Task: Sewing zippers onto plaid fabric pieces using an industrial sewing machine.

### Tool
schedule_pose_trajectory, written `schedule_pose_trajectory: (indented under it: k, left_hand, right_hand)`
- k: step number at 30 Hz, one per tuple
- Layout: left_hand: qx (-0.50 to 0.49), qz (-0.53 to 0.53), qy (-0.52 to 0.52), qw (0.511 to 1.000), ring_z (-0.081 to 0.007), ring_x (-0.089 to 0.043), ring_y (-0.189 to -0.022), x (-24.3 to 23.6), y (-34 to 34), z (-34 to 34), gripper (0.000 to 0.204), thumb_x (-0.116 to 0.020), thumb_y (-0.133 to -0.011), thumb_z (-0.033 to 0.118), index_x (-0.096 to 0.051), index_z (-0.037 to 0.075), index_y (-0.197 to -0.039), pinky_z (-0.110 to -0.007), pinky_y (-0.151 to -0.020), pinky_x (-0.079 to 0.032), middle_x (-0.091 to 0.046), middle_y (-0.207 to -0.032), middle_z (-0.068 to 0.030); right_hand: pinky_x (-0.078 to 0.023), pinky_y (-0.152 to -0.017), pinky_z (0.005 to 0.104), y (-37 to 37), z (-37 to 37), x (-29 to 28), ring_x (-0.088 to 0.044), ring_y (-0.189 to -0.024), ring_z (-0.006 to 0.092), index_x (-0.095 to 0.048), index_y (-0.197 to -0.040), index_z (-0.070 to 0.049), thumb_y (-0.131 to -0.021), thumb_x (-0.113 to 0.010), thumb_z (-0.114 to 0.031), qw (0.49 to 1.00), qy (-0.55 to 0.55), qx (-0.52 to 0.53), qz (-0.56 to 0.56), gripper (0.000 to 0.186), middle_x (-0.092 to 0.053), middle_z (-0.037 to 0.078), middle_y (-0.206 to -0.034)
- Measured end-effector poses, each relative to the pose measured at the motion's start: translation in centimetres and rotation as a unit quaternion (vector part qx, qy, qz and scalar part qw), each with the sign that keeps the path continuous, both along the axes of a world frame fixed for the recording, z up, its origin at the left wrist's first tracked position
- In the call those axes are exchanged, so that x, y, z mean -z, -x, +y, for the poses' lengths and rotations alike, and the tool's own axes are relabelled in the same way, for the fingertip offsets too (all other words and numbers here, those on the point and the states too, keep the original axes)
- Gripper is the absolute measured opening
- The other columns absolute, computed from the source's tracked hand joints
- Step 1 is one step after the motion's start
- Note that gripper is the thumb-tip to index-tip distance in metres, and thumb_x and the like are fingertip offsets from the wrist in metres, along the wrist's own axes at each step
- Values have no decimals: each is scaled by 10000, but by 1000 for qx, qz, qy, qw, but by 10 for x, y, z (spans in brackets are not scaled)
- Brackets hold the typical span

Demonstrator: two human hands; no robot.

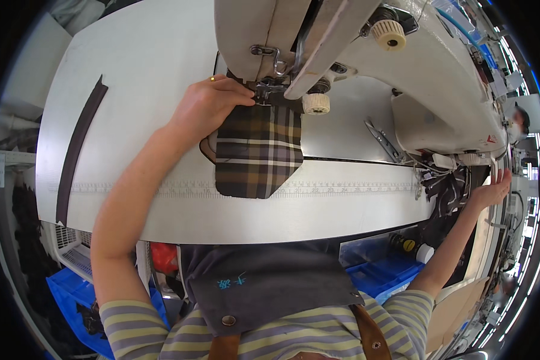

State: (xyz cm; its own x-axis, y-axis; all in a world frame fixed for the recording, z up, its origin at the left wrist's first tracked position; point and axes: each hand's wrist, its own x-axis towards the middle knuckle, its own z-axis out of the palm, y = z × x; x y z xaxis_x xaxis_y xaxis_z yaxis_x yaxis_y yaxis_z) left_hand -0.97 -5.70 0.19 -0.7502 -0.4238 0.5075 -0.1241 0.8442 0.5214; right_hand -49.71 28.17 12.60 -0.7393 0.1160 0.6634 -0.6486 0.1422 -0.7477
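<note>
A plaid fabric piece [258,147] in brown, black and white lies on the sewing machine bed, its upper edge under the presser foot [264,93]. Dark fabric runs along that edge at the needle. My left hand [213,105] has its fingers closed together at the upper left of the plaid piece, fingertips right beside the foot. Under the plaid, a dark curved edge [207,150] sticks out on the left. Far to the right, my right hand [492,189] reaches past the table's end by the machine's right side, fingers stretched out and nothing visible in them.
A long dark strip [81,150] lies on the table's left. Thread snips [384,141] rest by the machine's pillar. Dark scraps [447,189] hang at the right edge. A printed ruler [342,189] crosses the table. Blue bins [381,270] and a white basket [72,249] stand below.
</note>
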Motion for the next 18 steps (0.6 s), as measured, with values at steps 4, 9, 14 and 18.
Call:
schedule_pose_trajectory:
  k: [4,9,14,18]
  left_hand:
    - [31,-4,-24,999,-262,-640,-874,-4,-2,-3,187,-620,-753,-46,-717,49,-882,-339,-787,-533,-693,-938,-58]
    - [-124,10,-322,938,-264,-613,-964,-17,4,6,144,-656,-783,-5,-676,9,-924,-334,-843,-500,-686,-974,-51]
    - [-31,-94,71,993,-253,-571,-1106,-3,-8,6,112,-623,-843,84,-637,28,-939,-380,-978,-429,-656,-1100,-70]
    - [-42,-116,67,990,-260,-536,-1183,-4,-8,24,95,-563,-886,124,-622,55,-916,-429,-1075,-337,-610,-1213,-71]
  right_hand:
    - [-512,-762,304,-78,-14,25,-639,-874,237,-588,-1072,82,-976,-485,-239,936,-86,-245,238,351,-648,186,-1020]
    - [-457,-932,377,-187,-87,89,-570,-1098,346,-612,-1139,2,-902,-604,-95,828,-465,-264,170,256,-598,182,-1190]
    - [-484,-863,369,-180,-100,116,-612,-1004,352,-606,-1123,6,-933,-547,-89,809,-479,-264,214,221,-633,174,-1101]
    - [-471,-691,279,-176,-95,122,-607,-776,200,-620,-1075,8,-966,-513,-106,894,-359,-266,25,191,-642,104,-874]
